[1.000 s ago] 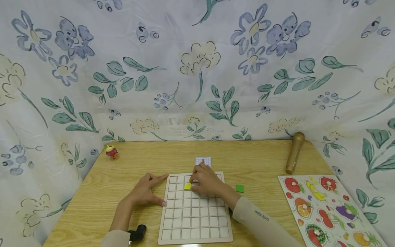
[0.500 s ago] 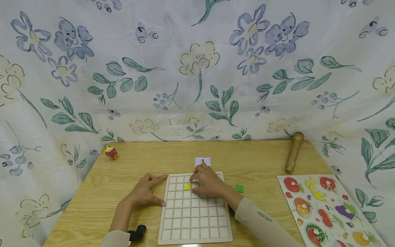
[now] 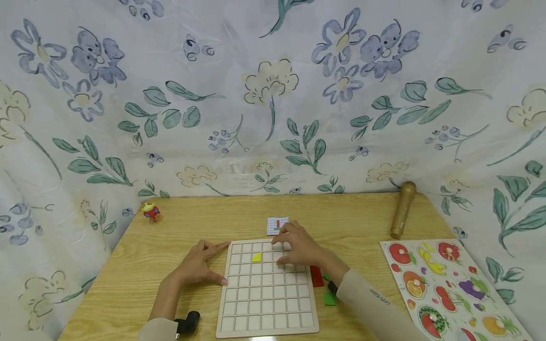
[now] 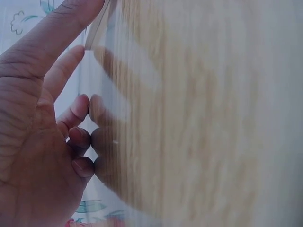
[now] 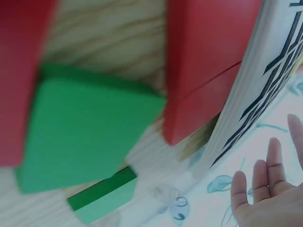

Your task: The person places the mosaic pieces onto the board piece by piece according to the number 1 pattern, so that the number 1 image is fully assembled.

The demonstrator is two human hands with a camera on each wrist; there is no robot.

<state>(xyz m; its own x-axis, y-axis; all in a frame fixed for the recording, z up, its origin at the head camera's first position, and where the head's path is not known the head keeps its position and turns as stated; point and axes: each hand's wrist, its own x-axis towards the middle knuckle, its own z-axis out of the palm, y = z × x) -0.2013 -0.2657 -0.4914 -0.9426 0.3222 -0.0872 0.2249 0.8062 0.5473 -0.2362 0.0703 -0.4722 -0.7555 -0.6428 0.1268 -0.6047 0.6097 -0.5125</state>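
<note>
A pale wooden grid board (image 3: 266, 294) lies on the table, a yellow piece (image 3: 257, 257) in one cell of its second row. My left hand (image 3: 195, 266) rests at the board's left side, thumb and index finger stretched out to its edge; in the left wrist view the other fingertips touch the tabletop. Over the board's upper right is my right hand (image 3: 300, 246), fingers apart, nothing visible between them. Right of the board lie a red piece (image 3: 316, 276) and a green piece (image 3: 330, 298), partly by my sleeve. The right wrist view shows red blocks (image 5: 208, 61) and green blocks (image 5: 90, 132) close up.
A small card (image 3: 276, 226) with a coloured grid pattern lies behind the board. A fruit puzzle board (image 3: 448, 289) is at the right, a gold microphone (image 3: 403, 210) behind it. A small toy figure (image 3: 151, 211) stands at the back left.
My right hand has moved right, away from the yellow piece, which stays in its cell. The red piece and a green piece beside the board now show. My left hand stays at the board's edge.
</note>
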